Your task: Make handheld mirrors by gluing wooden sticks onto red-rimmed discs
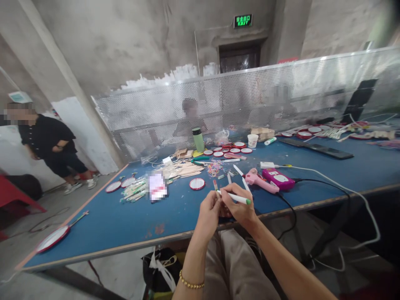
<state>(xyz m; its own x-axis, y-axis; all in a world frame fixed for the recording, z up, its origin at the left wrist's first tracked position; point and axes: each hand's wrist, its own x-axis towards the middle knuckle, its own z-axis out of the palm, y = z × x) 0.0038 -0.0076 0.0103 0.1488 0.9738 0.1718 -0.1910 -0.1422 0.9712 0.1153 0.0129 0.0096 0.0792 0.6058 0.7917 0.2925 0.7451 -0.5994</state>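
Observation:
My right hand (pixel 240 206) grips a white marker pen (pixel 236 196) with a green end. The pen's tip meets a small wooden stick (pixel 215 183) that has a reddish upper part. Closed around the lower end of that stick is my left hand (pixel 211 210), close beside the right one at the table's front edge. Just beyond them lie a round white disc with a red rim (pixel 197 183) and more white pens (pixel 238 171). To the right rests a pink glue gun (pixel 261 181) against a purple box (pixel 278 179).
Loose wooden sticks (pixel 189 170), colourful rubber bands (pixel 215 168), several red-rimmed discs, a green bottle (pixel 198 140) and a paper cup (pixel 253 141) stand or lie on the blue table (pixel 125 225). A white cable (pixel 337 187) crosses the right side. A perforated metal screen (pixel 150 112) backs the table. One person stands far left.

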